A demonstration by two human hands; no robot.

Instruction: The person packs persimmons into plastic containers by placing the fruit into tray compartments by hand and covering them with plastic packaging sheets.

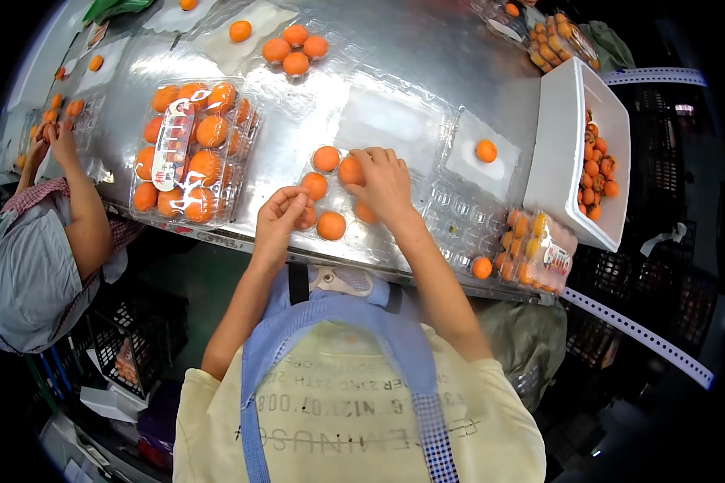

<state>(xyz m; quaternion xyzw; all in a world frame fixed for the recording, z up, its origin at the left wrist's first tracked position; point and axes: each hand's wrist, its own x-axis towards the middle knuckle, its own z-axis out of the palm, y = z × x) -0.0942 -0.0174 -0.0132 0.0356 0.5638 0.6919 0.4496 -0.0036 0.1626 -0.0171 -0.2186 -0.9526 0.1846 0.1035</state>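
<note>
left hand (276,219): thumb and fingertips pinched together beside the partly hidden fruit (305,219); cannot tell whether they grip it.
right hand (386,183): fingers and thumb curved around the upper fruit (350,171), over the bench (298,121).
co-worker (40,258): hands at orange fruit, far left.
large pack (211,130): clear, full of orange fruit; white-and-red label (171,143), print too small to read.
shirt (330,419): upside-down lettering, unclear.
small pack (524,248): clear, orange fruit inside; label unreadable.
foam box (557,121): white, orange fruit piled inside.

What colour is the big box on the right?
The box is white, clearest in the head view.
</note>
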